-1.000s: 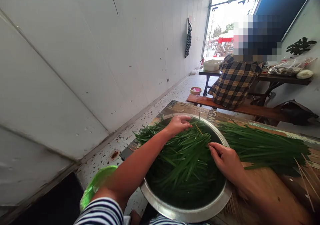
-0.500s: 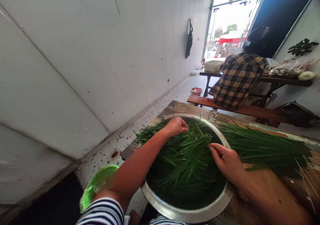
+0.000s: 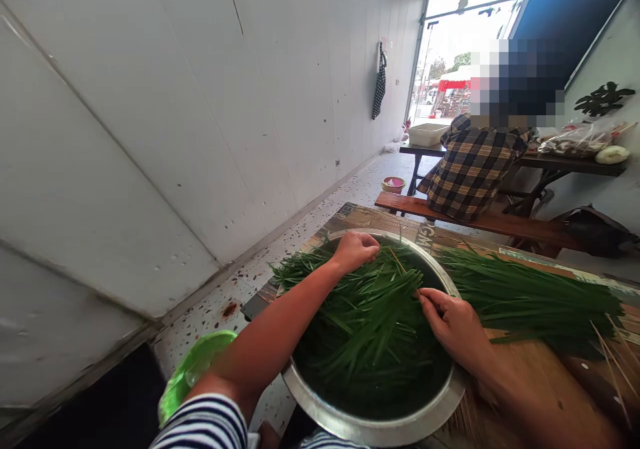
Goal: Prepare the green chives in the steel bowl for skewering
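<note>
the left hand (image 3: pixel 359 249) is nearly closed above the basin (image 3: pixel 373 430), on what i cannot tell. the leaves (image 3: pixel 367 312) along the stick (image 3: pixel 397 260), over the basin, could tear or slip if the right hand (image 3: pixel 455 324), pinching its end, tilts it.

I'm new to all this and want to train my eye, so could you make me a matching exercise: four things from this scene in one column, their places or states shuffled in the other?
Things:
1. right hand
2. metal bowl
3. checked cloth
4. white tub

Places or states:
A. hanging on the pale wall
B. standing on the far table
C. pinching the end of a thin stick
D. containing long green leaves

Right pairs: 1-C, 2-D, 3-A, 4-B.
</note>
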The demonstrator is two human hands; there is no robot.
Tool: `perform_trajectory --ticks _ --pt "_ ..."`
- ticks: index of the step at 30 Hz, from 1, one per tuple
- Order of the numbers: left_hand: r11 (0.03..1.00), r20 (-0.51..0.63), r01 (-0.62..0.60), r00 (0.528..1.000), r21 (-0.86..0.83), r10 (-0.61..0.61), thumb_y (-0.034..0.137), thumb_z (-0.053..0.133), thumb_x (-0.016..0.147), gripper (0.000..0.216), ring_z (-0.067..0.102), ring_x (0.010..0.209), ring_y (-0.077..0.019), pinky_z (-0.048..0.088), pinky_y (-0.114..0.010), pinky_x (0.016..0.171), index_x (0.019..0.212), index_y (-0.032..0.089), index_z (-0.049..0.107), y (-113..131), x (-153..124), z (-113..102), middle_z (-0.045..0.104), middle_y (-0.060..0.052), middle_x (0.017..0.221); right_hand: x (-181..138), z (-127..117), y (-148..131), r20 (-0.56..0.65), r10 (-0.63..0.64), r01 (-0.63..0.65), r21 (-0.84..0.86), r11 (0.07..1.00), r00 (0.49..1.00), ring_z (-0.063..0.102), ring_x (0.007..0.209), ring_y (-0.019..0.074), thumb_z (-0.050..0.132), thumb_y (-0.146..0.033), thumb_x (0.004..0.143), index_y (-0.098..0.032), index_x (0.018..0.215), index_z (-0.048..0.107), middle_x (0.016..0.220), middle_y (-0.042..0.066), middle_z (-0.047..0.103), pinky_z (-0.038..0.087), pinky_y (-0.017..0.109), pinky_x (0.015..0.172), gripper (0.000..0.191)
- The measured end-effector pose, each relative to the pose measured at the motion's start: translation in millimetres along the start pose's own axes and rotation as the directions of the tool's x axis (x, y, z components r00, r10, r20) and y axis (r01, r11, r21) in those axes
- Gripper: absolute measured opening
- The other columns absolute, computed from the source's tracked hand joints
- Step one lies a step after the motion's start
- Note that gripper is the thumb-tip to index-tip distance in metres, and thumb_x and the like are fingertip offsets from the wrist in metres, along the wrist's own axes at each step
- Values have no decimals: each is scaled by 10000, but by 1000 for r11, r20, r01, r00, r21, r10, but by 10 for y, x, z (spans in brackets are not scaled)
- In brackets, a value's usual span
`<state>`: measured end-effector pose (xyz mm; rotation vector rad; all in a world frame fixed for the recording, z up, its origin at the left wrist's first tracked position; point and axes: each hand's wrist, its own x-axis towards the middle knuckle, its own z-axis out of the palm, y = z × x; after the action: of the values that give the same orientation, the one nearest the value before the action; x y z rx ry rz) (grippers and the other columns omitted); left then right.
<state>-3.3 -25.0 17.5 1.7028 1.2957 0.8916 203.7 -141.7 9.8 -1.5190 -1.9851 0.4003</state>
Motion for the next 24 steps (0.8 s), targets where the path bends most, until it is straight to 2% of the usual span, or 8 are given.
perform_trajectory --ticks 3,13,18,24 --pt "999 -15 -1 1000 -47 1 181 550 711 162 590 555 -90 463 -188 528 792 95 661 30 -10 45 667 -36 665 1 -5 -4 9 6 -6 23 1000 1000 649 630 166 382 -374 850 -198 924 683 793 40 727 455 258 565 357" --pt "996 11 -31 999 -81 32 172 554 703 150 562 526 -74 445 -183 531 788 97 651 91 -36 72 646 -21 645 1 13 26 28 22 -22 18 1000 999 653 651 171 376 -388 856 -193 945 678 804 47 727 468 265 602 371" --pt "997 -6 -74 997 -2 74 183 563 685 189 576 589 -93 452 -195 582 805 94 680 111 -53 51 665 -33 678 9 -1 1 19 19 -19 14 1000 1000 649 617 166 382 -383 844 -198 928 688 790 43 730 460 254 562 367" --pt "996 -48 -48 998 73 52 217 569 681 233 575 653 -109 444 -199 612 833 111 709 126 -56 46 675 -30 713 9 -11 -10 12 14 -14 10 1000 1000 648 616 169 379 -384 841 -196 927 693 780 46 729 453 254 545 376"
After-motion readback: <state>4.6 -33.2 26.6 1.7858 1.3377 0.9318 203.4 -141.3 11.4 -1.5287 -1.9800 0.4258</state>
